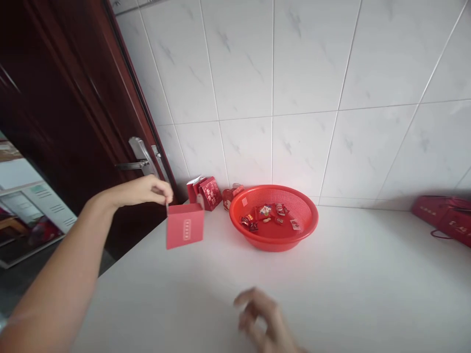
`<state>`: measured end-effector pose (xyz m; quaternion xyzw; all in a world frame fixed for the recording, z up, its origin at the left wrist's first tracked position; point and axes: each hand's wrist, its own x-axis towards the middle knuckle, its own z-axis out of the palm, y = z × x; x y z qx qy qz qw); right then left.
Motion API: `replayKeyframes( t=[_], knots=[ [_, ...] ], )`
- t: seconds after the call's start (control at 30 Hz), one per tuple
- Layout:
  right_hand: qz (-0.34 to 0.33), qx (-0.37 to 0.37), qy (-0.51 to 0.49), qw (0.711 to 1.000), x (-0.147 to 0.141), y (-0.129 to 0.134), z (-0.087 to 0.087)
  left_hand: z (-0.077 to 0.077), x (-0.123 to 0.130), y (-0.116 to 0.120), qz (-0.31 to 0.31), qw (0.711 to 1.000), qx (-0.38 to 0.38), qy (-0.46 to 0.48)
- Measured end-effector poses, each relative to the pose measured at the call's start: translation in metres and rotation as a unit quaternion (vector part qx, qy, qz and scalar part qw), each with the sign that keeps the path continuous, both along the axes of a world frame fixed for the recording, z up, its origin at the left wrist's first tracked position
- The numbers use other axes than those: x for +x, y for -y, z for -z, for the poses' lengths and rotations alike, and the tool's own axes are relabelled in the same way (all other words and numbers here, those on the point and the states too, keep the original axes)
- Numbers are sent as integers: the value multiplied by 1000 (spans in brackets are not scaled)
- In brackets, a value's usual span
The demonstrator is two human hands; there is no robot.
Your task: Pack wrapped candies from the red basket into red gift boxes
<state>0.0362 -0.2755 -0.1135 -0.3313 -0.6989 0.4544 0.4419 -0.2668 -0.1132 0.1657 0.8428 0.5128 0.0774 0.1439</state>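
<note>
My left hand point(156, 191) pinches the upper left edge of a small red gift box point(184, 230) with pale printing on its front. The box hangs at the left of the white table, its top flaps standing up. Low in the view, my right hand point(263, 316) is over the table, slightly blurred, with its fingers curled and apart and nothing in them. Beyond it stands a red plastic basket point(274, 240) with several wrapped sweets point(267, 212) lying in its bottom.
Against the tiled wall, more red boxes point(209, 193) and a red packet point(228, 197) stand left of the basket. Red bags point(445, 215) lie at the far right of the white table point(353, 274). A dark door with a metal handle point(142, 157) is on the left.
</note>
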Motion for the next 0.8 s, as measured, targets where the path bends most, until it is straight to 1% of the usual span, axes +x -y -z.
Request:
replayKeyframes(
  t=[0.03,0.07,0.1,0.13,0.2,0.23,0.3,0.37,0.43,0.5,0.57,0.67,0.8],
  knots=[
    [68,-14,-27,997,8,-9,-11,-4,20,12,42,999,-14,-9],
    [124,-17,-55,991,17,-18,-25,-5,40,23,80,997,-10,-8],
    [169,-12,-87,982,26,-24,-39,-3,60,34,114,994,5,-5],
    [201,-6,-109,973,36,-28,-54,2,78,45,150,988,20,2],
    [231,7,-119,966,53,-30,-80,21,110,65,182,980,72,40],
    [236,9,-117,965,60,-28,-89,33,123,74,194,975,92,60],
    [256,-1,-102,961,72,-22,-98,59,145,91,222,964,122,81],
    [280,-9,-78,957,81,-17,-96,84,162,104,250,953,134,104],
    [292,3,-53,955,88,-14,-87,105,174,114,268,948,110,131],
    [292,30,-36,955,95,-15,-78,120,181,121,264,950,70,148],
    [286,50,-22,957,102,-18,-70,132,185,124,251,955,31,154],
    [270,75,20,960,108,-24,-65,145,187,124,220,962,-16,162],
    [276,152,81,946,113,-30,-62,153,189,118,137,970,-76,185]
  ],
)
